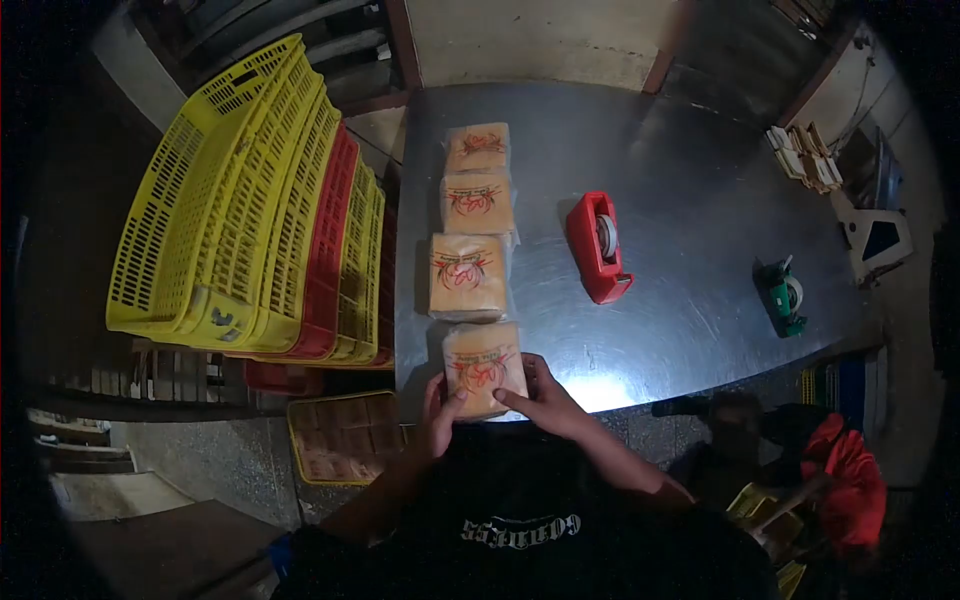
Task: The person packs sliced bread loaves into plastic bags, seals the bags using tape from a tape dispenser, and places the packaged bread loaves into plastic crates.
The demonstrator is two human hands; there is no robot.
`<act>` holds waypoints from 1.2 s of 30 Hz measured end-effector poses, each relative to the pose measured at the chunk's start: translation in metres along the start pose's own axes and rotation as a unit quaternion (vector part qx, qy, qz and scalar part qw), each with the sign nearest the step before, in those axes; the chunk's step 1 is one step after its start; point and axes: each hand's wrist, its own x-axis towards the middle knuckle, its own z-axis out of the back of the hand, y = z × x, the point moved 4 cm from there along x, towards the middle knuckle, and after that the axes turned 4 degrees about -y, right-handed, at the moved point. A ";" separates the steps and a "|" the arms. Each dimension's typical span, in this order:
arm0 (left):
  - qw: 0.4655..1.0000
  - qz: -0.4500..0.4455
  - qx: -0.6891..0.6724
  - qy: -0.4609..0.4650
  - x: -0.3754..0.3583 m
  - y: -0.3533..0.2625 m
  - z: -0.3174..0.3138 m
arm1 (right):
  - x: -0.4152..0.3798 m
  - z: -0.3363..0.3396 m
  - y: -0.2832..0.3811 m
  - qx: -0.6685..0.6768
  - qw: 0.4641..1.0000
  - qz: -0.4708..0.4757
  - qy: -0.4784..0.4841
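A clear plastic pack of bread (484, 350) with red and dark print lies at the near edge of the metal table. My left hand (440, 415) grips its left side, thumb on the lower corner. On the opposite side my right hand (548, 400) holds it, with the thumb pressed on the top face. Beyond it, three similar packs form a row: the closest bread pack (468, 290), a middle bread pack (478, 203) and the farthest bread pack (478, 148). The undersides of the held pack and some fingertips are hidden.
On the metal table (680, 250) stand a red tape dispenser (597, 250) and a green tape dispenser (783, 297). Stacked yellow crates (215, 220) with a red crate (328, 250) rise at the left. A filled yellow tray (345, 435) sits low at the left.
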 end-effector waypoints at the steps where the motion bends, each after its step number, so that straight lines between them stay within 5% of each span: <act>1: 1.000 0.012 -0.007 -0.013 0.008 -0.014 0.004 | 0.007 -0.010 0.013 -0.001 1.000 0.005 -0.005; 3: 1.000 0.018 -0.009 -0.011 0.035 -0.034 0.015 | 0.025 -0.021 0.039 0.109 0.991 -0.063 -0.045; 9: 0.997 -0.025 0.071 0.023 0.093 -0.048 0.053 | 0.041 -0.028 0.008 0.044 0.980 -0.002 -0.194; 11: 0.969 -0.215 0.118 -0.037 0.108 -0.014 0.094 | 0.006 -0.020 -0.010 -0.013 0.969 -0.007 -0.245; 15: 0.936 -0.247 0.250 0.014 0.026 -0.066 0.075 | -0.086 -0.038 -0.036 -0.019 0.955 -0.097 -0.279; 17: 0.953 -0.222 0.204 0.033 0.012 -0.059 0.061 | -0.131 -0.047 -0.029 0.004 0.953 -0.107 -0.284; 19: 0.857 -0.433 0.204 0.193 0.020 -0.039 0.056 | -0.157 -0.059 -0.035 0.026 0.961 -0.105 -0.255; 24: 0.863 -0.351 0.218 0.290 -0.017 -0.070 -0.050 | -0.233 -0.056 0.001 0.042 0.952 -0.083 -0.293; 26: 0.855 -0.191 0.307 0.372 -0.018 -0.057 -0.079 | -0.277 -0.033 0.038 0.084 0.936 -0.030 -0.340; 27: 0.857 -0.193 0.309 0.364 -0.018 -0.047 -0.091 | -0.301 -0.014 0.054 0.102 0.923 -0.008 -0.372; 29: 0.855 -0.063 0.248 0.452 -0.014 -0.002 -0.121 | -0.339 0.035 0.077 0.056 0.882 0.025 -0.467; 32: 0.838 -0.005 0.253 0.483 -0.024 0.029 -0.165 | -0.366 0.145 0.094 -0.112 0.818 0.028 -0.563; 36: 0.878 -0.033 0.255 0.404 -0.031 0.047 -0.210 | -0.314 0.303 0.101 -0.321 0.762 0.051 -0.560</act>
